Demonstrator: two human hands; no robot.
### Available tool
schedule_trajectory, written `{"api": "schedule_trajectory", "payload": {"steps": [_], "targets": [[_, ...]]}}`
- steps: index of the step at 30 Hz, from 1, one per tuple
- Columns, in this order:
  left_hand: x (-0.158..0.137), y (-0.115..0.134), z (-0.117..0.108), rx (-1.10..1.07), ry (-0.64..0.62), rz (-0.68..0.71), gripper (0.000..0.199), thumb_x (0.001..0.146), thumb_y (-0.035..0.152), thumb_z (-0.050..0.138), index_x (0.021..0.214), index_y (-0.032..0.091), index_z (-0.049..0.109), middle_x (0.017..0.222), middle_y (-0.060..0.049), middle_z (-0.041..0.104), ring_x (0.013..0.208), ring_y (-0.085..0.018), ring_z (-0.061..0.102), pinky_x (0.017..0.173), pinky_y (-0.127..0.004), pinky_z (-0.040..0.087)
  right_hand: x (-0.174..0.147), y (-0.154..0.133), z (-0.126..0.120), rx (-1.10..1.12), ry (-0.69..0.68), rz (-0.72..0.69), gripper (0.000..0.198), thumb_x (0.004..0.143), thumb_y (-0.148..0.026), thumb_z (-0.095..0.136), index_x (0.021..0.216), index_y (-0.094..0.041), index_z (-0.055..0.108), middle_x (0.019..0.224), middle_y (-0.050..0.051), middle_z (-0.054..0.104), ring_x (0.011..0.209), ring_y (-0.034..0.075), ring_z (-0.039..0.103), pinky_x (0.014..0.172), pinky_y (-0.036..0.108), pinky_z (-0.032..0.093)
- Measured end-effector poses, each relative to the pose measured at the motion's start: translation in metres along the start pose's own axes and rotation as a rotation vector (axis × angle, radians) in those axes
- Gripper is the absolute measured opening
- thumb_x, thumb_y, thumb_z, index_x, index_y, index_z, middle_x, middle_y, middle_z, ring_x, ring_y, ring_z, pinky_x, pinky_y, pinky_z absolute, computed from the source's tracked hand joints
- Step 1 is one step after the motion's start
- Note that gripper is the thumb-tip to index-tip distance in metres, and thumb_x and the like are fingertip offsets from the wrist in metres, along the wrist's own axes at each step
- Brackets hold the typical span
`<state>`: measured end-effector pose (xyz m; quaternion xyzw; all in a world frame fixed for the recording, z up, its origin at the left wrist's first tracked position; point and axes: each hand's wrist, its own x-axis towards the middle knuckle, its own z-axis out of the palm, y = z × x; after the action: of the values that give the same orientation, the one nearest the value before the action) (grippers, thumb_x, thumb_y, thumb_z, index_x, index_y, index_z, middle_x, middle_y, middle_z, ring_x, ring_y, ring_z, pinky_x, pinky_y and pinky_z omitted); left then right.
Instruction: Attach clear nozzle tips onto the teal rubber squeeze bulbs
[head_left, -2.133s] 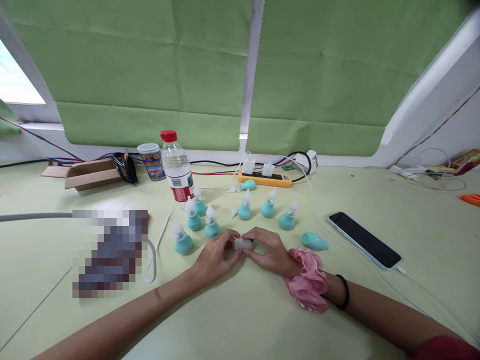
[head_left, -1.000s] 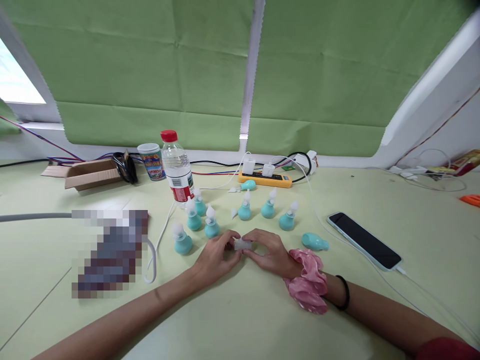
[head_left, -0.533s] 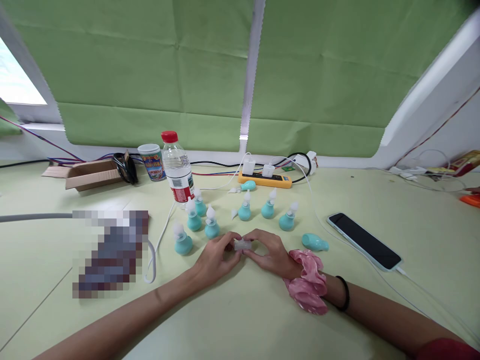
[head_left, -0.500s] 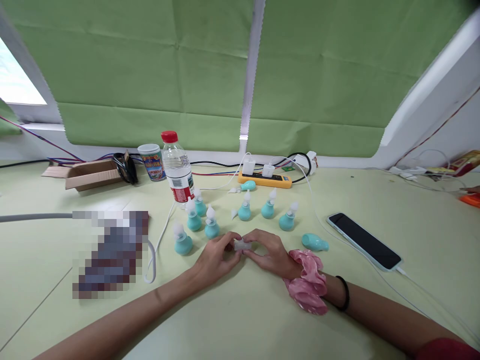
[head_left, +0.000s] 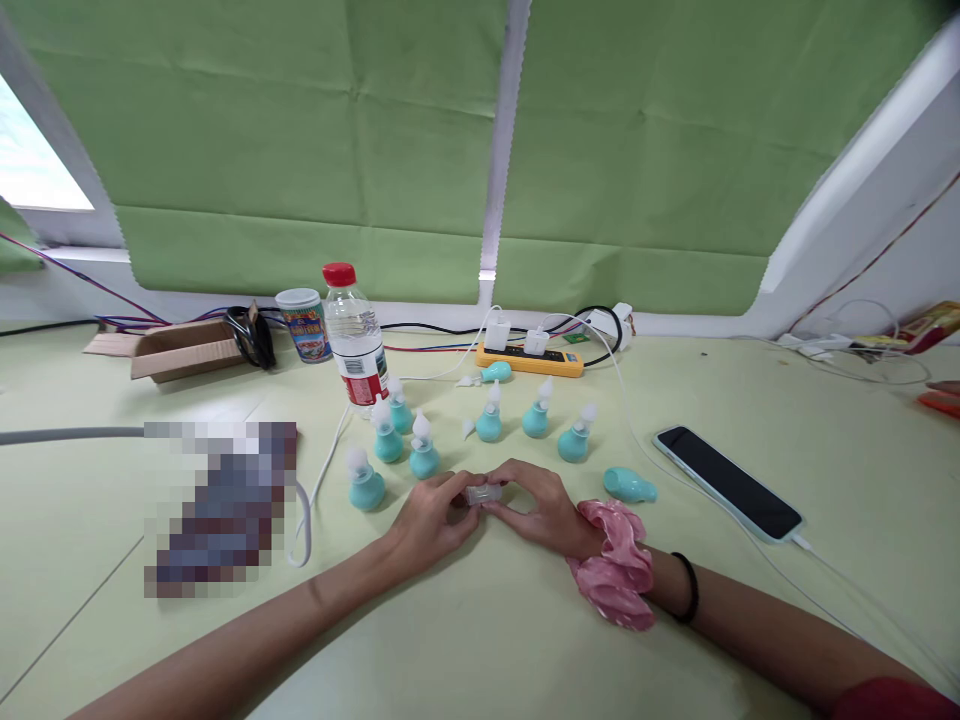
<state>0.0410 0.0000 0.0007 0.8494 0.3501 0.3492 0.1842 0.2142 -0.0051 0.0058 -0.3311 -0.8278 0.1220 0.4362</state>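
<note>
Between my two hands is a small clear plastic cylinder (head_left: 484, 493), lying sideways. My left hand (head_left: 437, 517) pinches its left end with thumb and fingers. From the other side, my right hand (head_left: 541, 507), with a pink scrunchie (head_left: 616, 565) at the wrist, grips its right end. Beyond my hands stand several small teal squeeze bulbs with clear nozzle tops, such as one bulb (head_left: 424, 460) near my left fingers and another bulb (head_left: 574, 443) further right. A bare teal bulb (head_left: 630, 485) lies on its side right of my right hand. A loose clear tip (head_left: 469, 428) lies by the middle bulbs.
A red-capped water bottle (head_left: 356, 345) and a printed cup (head_left: 304, 325) stand back left, beside an open cardboard box (head_left: 191, 350). At the back is a yellow power strip (head_left: 529, 359). A phone (head_left: 727, 482) on a cable lies right. A blurred-out object (head_left: 225, 510) lies left.
My fingers have shifted slightly around the clear cylinder, and its position between them has changed a little. The bulbs and other objects stay where they were.
</note>
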Motion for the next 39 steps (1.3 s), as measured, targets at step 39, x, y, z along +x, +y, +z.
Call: {"api": "schedule_trajectory", "payload": {"steps": [39], "targets": [[0.0,0.005,0.0,0.309,-0.061,0.052,0.022,0.08,0.022,0.038,0.094,0.013,0.052,0.077,-0.009,0.054,0.072,-0.019,0.051,0.061,-0.031,0.044,0.022,-0.001,-0.103,-0.648,-0.808,0.245,0.021,0.056,-0.011,0.058,0.076,-0.018,0.055,0.073,0.003,0.057,0.066,0.018,0.054,0.053,0.025,0.036]]}}
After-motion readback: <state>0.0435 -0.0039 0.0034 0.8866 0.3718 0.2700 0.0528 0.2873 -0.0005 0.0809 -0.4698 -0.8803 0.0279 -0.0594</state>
